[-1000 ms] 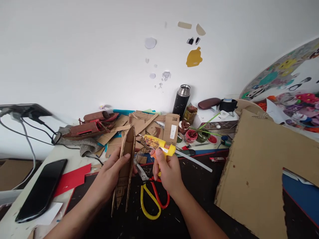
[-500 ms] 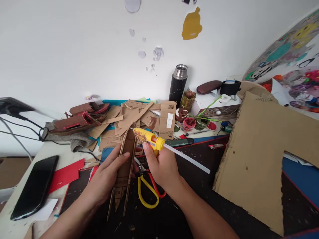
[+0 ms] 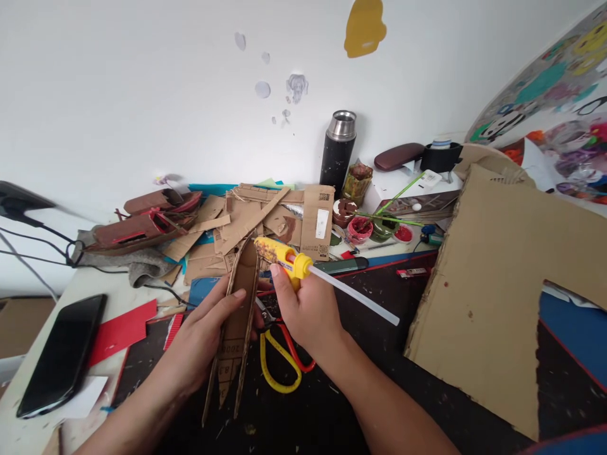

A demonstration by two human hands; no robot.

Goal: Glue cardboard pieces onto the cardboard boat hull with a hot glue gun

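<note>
My left hand [image 3: 215, 322] is closed around a long, narrow cardboard piece [image 3: 243, 297] with raised side walls and a pointed far end. My right hand [image 3: 308, 303] grips a yellow hot glue gun [image 3: 282, 256], with a white glue stick [image 3: 355, 294] poking out of its back. The gun's nozzle is at the pointed far end of the cardboard; whether it touches cannot be made out. Beneath the hands, on the dark mat, lie scissors [image 3: 279, 366] with one yellow and one red handle, their blades partly hidden behind my left hand and the cardboard.
Cardboard scraps [image 3: 251, 218] pile up behind the hands, beside brown boat-like models [image 3: 137, 230]. A black flask [image 3: 339, 151] and open paint pots [image 3: 360, 230] stand further back. A large cardboard sheet [image 3: 478, 303] covers the right side; a phone [image 3: 64, 357] lies at left.
My view has tilted down slightly and shifted a little. Both hands keep their holds, and the glue gun stays by the cardboard's far tip with hardly any movement.
</note>
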